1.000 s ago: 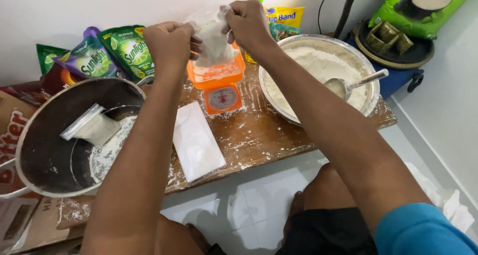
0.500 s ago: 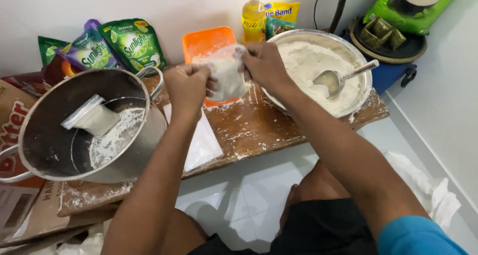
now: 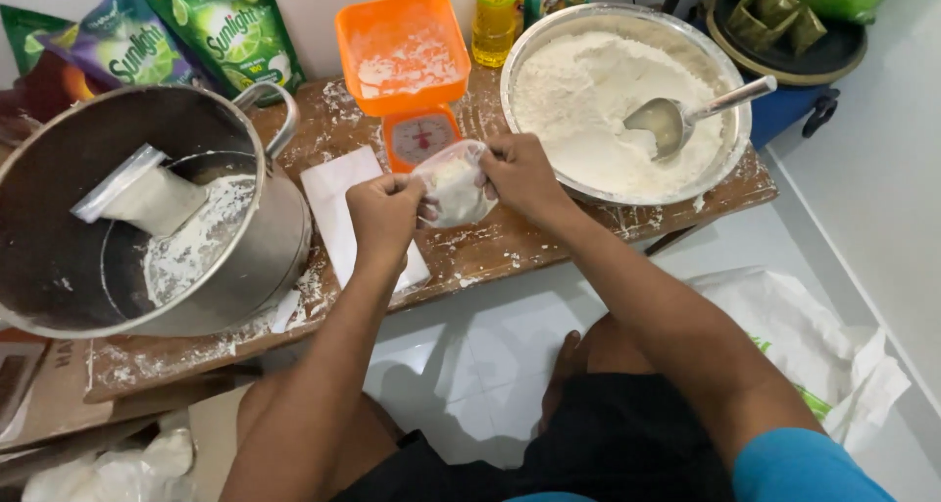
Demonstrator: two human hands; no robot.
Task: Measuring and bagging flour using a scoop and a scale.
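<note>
Both my hands hold a small clear plastic bag of flour [image 3: 454, 185] over the front of the wooden board [image 3: 510, 242]. My left hand [image 3: 384, 215] grips its left side and my right hand [image 3: 521, 177] grips its right side. Just behind the bag stands an orange kitchen scale [image 3: 404, 63] with flour dust in its tray. A large steel bowl of flour [image 3: 598, 110] with a metal ladle [image 3: 686, 115] in it sits to the right.
A big steel pot [image 3: 147, 218] at left holds a filled flour bag and loose flour. A flat stack of empty bags [image 3: 338, 208] lies beside it. Green pouches [image 3: 230, 26] and an oil bottle [image 3: 495, 12] line the wall. A white sack [image 3: 794, 335] lies on the floor.
My hands have lowered the flour bag from above the scale's tray down toward me, in front of the scale. The view has tilted downward.
</note>
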